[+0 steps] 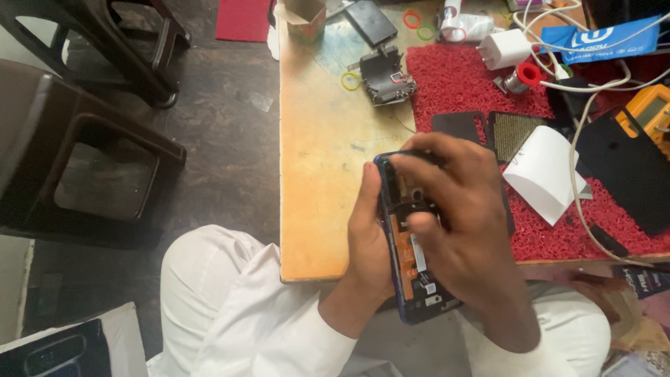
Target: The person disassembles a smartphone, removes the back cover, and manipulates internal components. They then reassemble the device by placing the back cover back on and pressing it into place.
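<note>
The left hand (368, 237) wraps closed around the edge of an opened blue-framed smartphone (412, 265) with exposed orange-and-black innards, held above the near edge of the tan wooden surface (324, 153). The right hand (457, 216) lies curled over it, fingertips (419, 222) pressing inside.

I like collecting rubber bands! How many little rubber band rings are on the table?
4: thin yellow rubber band beside the dark phone part; orange band, green band and red band along the top. More may be hidden.
</note>
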